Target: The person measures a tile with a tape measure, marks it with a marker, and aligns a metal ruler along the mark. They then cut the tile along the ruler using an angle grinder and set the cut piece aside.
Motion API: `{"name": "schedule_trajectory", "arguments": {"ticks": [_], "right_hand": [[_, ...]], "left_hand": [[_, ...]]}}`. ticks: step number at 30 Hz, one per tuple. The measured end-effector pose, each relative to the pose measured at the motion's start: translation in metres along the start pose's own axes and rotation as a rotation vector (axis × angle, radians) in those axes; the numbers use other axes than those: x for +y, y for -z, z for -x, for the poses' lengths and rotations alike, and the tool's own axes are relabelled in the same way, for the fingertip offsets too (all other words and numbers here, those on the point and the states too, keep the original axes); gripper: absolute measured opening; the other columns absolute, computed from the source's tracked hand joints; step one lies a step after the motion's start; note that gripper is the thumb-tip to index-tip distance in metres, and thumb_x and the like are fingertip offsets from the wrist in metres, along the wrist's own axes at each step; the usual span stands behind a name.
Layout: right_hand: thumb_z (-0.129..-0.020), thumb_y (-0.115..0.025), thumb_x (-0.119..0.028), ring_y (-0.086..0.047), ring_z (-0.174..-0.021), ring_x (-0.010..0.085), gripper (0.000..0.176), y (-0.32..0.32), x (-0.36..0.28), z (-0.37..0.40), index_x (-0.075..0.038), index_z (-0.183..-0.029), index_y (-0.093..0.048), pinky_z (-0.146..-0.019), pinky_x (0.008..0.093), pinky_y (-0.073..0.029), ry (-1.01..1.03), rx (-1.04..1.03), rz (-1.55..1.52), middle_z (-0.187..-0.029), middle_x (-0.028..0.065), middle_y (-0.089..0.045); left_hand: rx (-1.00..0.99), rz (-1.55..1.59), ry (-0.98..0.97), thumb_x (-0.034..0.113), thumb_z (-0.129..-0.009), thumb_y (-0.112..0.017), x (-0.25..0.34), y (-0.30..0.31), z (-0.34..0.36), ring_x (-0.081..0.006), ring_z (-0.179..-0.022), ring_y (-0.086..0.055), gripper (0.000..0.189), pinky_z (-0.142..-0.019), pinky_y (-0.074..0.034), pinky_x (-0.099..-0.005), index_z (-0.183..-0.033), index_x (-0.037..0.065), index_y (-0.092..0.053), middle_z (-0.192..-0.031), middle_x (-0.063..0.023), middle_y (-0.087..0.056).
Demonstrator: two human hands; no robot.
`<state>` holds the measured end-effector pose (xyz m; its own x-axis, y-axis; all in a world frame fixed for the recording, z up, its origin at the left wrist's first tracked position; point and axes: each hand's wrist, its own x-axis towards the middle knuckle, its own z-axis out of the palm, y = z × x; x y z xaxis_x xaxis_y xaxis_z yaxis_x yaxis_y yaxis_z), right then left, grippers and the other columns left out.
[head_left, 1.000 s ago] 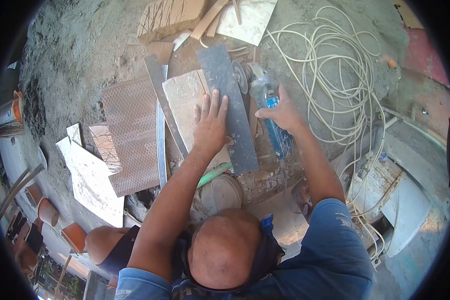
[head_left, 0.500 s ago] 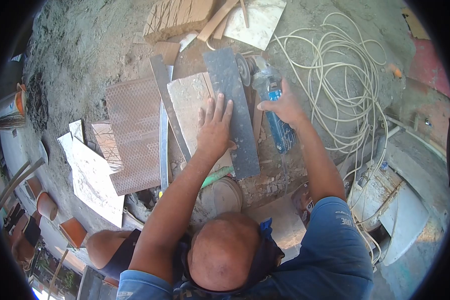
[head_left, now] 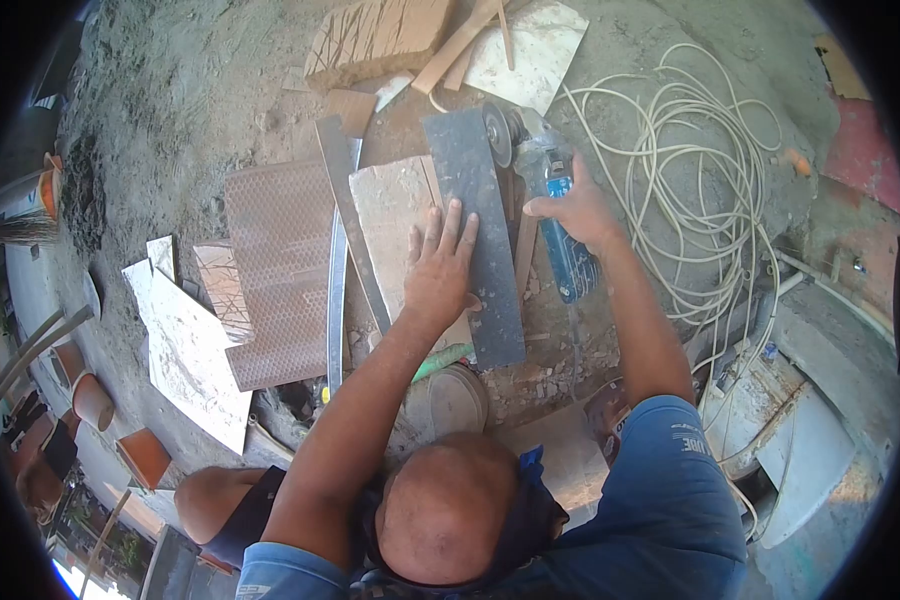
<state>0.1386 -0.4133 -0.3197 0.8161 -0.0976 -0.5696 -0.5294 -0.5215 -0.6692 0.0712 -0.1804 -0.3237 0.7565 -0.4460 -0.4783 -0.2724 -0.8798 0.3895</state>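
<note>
My left hand (head_left: pixel 440 270) lies flat with fingers spread, pressing on a long dark grey tile strip (head_left: pixel 485 260) and the pale, rough-surfaced slab (head_left: pixel 385 205) under it. In my right hand (head_left: pixel 582 212) is a blue angle grinder (head_left: pixel 568 262), gripped around its body. The grinder's disc (head_left: pixel 498 135) stands on edge right at the strip's far right edge, close to its upper corner. A narrow dark strip (head_left: pixel 350 215) slants along the slab's left side.
Patterned brown tile (head_left: pixel 280 280), a metal straightedge (head_left: pixel 338 300) and white tile pieces (head_left: pixel 195 355) lie leftward. Coiled cable (head_left: pixel 690 180) spreads at right. A scored block (head_left: pixel 375 40) and a white marbled tile (head_left: pixel 525 50) lie beyond. A green hose (head_left: pixel 440 362) pokes out nearby.
The whole view has shifted slightly, with the scene now lower and further right. Relative to the dark strip, the grinder has moved a little toward its far end. My left hand stays flat.
</note>
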Motion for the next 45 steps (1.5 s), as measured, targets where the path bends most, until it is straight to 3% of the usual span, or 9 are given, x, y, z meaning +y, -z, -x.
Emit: {"name": "schedule_trajectory", "arguments": {"ticks": [11,16,19,21,22,25,29,31,45], "right_hand": [[-0.062,-0.083,-0.018,-0.061,-0.11,0.0289,0.105,0.012,-0.01,-0.015,-0.001,-0.15,-0.027,-0.095,0.0377,-0.048,0.016,0.079,-0.198,-0.124,0.0196,-0.06],[-0.083,-0.076,-0.022,-0.065,-0.074,0.0183,0.063,0.03,0.009,0.069,-0.005,-0.133,-0.042,-0.064,0.0329,-0.056,-0.042,0.164,-0.841,-0.095,0.0079,-0.061],[-0.09,-0.072,-0.024,-0.065,-0.065,0.0169,0.047,0.031,0.023,0.12,-0.007,-0.125,-0.046,-0.055,0.03,-0.055,-0.08,0.161,-1.089,-0.09,0.0058,-0.06],[-0.086,-0.074,-0.017,-0.064,-0.064,0.0173,0.048,0.034,0.036,0.141,-0.008,-0.122,-0.045,-0.053,0.031,-0.055,-0.082,0.196,-1.08,-0.092,0.007,-0.061],[-0.084,-0.075,-0.015,-0.064,-0.066,0.0173,0.051,0.035,0.042,0.149,-0.008,-0.123,-0.044,-0.054,0.0311,-0.055,-0.039,0.202,-1.004,-0.092,0.007,-0.061],[-0.081,-0.076,-0.011,-0.064,-0.069,0.0171,0.056,0.037,0.046,0.162,-0.008,-0.126,-0.044,-0.058,0.0311,-0.055,0.002,0.233,-0.904,-0.093,0.0069,-0.06],[-0.078,-0.077,-0.007,-0.064,-0.073,0.0163,0.065,0.035,0.042,0.188,-0.008,-0.133,-0.041,-0.062,0.0306,-0.056,-0.045,0.294,-0.918,-0.096,0.0063,-0.059],[-0.078,-0.077,-0.007,-0.063,-0.074,0.0158,0.069,0.033,0.046,0.196,-0.009,-0.135,-0.04,-0.062,0.0302,-0.055,-0.054,0.293,-0.963,-0.098,0.0061,-0.059],[-0.077,-0.079,-0.011,-0.064,-0.075,0.0172,0.073,0.03,0.062,0.197,-0.008,-0.138,-0.039,-0.065,0.0324,-0.056,-0.026,0.315,-0.916,-0.098,0.0078,-0.059]], "left_hand": [[-0.043,0.017,0.004,0.033,-0.053,-0.093,0.002,0.006,0.001,-0.0375,-0.149,-0.016,0.127,-0.12,-0.021,-0.0559,-0.155,0.01,-0.02,-0.162,-0.0154,-0.014],[-0.063,-0.086,0.01,0.034,-0.066,-0.086,0.012,0.004,0.006,-0.0367,-0.15,-0.015,0.111,-0.119,-0.017,-0.0598,-0.155,0.01,-0.024,-0.162,-0.0143,-0.016],[0.296,-0.395,-0.393,0.038,-0.069,-0.082,0.02,-0.015,0.012,-0.0362,-0.149,-0.018,0.102,-0.118,-0.017,-0.0609,-0.154,0.015,-0.03,-0.162,-0.012,-0.02],[-0.172,-0.349,-0.747,0.031,-0.084,-0.065,0.035,-0.012,0.025,-0.0336,-0.149,-0.019,0.071,-0.119,-0.017,-0.0598,-0.149,0.017,-0.04,-0.16,-0.0086,-0.027],[-0.146,-0.408,-0.804,0.02,-0.091,-0.053,0.035,-0.029,0.025,-0.0317,-0.147,-0.026,0.053,-0.119,-0.018,-0.0595,-0.143,0.015,-0.046,-0.154,-0.0084,-0.037],[-0.177,-0.478,-0.881,0.019,-0.091,-0.049,0.033,-0.041,0.021,-0.031,-0.143,-0.033,0.047,-0.119,-0.019,-0.0602,-0.137,0.013,-0.053,-0.144,-0.0086,-0.046],[-0.184,-0.437,-1.014,0.017,-0.089,-0.049,0.015,-0.032,0.027,-0.0318,-0.139,-0.036,0.045,-0.119,-0.019,-0.0611,-0.133,0.01,-0.056,-0.137,-0.0098,-0.049],[0.046,-0.336,-1.107,0.017,-0.088,-0.049,0.004,-0.032,0.03,-0.0322,-0.139,-0.036,0.046,-0.119,-0.019,-0.0615,-0.132,0.008,-0.055,-0.138,-0.0101,-0.048],[0.092,-0.348,-1.151,0.02,-0.084,-0.055,-0.014,-0.033,0.035,-0.0335,-0.141,-0.035,0.064,-0.118,-0.022,-0.0611,-0.146,0.012,-0.042,-0.141,-0.0086,-0.046]]}}
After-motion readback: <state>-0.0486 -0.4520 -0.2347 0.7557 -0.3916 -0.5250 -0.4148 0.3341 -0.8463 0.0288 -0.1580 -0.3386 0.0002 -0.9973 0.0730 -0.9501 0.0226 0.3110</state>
